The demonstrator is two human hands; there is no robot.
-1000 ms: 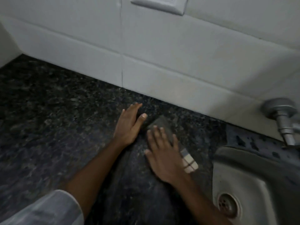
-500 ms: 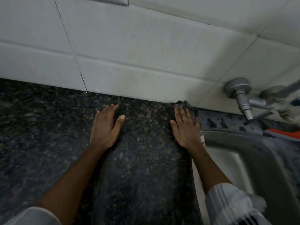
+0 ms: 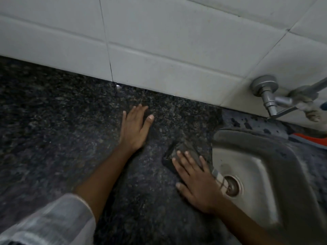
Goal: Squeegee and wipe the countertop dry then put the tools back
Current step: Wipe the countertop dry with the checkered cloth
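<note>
The countertop (image 3: 53, 131) is dark speckled granite that runs up to a white tiled wall. My right hand (image 3: 196, 179) lies flat, fingers spread, pressing a dark wet cloth (image 3: 184, 149) onto the stone beside the sink's left rim. A pale checked corner of the cloth (image 3: 220, 178) hangs over that rim. My left hand (image 3: 135, 129) rests flat on the counter, fingers together, a hand's width to the left and farther back, holding nothing. No squeegee shows.
A steel sink (image 3: 261, 174) with a round drain (image 3: 231, 185) fills the right side. A metal tap (image 3: 270, 96) juts from the tiled wall (image 3: 159, 41) above it. Something orange (image 3: 311, 138) lies behind the sink. White sleeve at bottom left.
My right hand has dragged the cloth back from the wall toward me along the sink's edge. The left hand has stayed flat on the counter in much the same spot.
</note>
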